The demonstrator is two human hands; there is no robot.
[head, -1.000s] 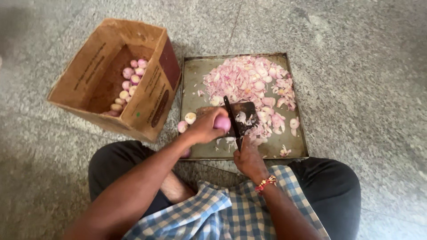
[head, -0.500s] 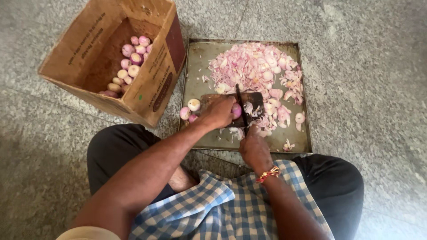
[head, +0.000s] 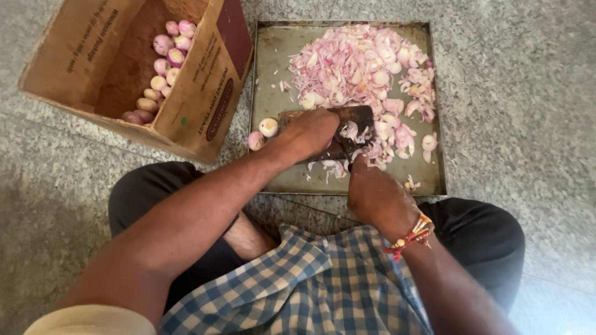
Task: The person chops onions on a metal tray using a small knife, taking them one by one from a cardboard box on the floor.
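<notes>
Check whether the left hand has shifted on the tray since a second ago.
Yes. The left hand moved from the metal tray near-left edge inward onto the dark chopping block.

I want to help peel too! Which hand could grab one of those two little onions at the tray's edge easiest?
Probably the left hand. It rests on the chopping board, right beside the two peeled onions. The right hand is farther away and busy gripping the knife.

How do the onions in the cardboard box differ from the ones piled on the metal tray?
The onions in the box are whole, rounded bulbs; the onions on the tray are cut into thin slices and bits. The box ones sit bunched in a small cluster against the cardboard box wall; the tray ones spread in a wide, loose heap across the metal tray. Both are pink and white.
</notes>
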